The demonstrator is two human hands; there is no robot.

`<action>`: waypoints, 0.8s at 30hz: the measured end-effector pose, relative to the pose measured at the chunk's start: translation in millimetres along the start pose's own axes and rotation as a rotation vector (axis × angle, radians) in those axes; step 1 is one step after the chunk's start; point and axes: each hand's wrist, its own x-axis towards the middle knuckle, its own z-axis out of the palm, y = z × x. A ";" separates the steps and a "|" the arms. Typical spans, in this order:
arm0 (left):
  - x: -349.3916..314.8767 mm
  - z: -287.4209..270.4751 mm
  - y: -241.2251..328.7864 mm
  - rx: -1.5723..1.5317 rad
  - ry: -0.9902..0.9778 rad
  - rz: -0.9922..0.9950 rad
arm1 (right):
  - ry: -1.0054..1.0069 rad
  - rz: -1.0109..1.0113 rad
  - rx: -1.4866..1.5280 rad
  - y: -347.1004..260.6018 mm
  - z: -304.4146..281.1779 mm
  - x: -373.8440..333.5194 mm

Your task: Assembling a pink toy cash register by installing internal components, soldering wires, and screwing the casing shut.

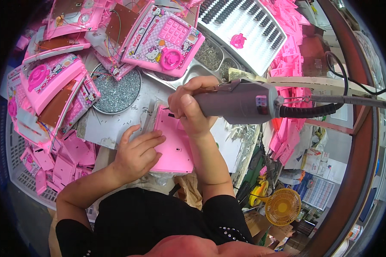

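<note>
My right hand [193,105] is wrapped round a grey electric screwdriver [236,102], whose bit points left over the upper part of a pink plastic panel [176,147]. A coiled black cable and a spring run from the tool's back end toward the right. My left hand [137,150] lies with fingers stretched out at the left edge of the panel, apparently touching it. The panel rests flat on the worktable in front of me. Whether the bit meets a screw is too small to tell.
Left of the panel stands a round dish of small screws [121,92]. Pink toy panels with keypads [165,40] and wires pile up behind it. A metal tray [193,75] holds more small parts. A white board with black pieces [244,32] lies far right. A basket [13,156] holds pink parts.
</note>
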 end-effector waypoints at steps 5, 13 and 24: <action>-4.0 4.6 -2.0 -0.003 0.022 -0.007 | 0.002 0.001 -0.021 6.0 0.3 1.7; -5.4 4.8 -2.1 -0.010 0.021 -0.018 | -0.012 0.021 -0.112 11.4 -4.5 -3.1; -5.6 5.2 -3.3 -0.032 0.037 -0.020 | 0.009 0.114 -0.113 10.1 2.6 6.2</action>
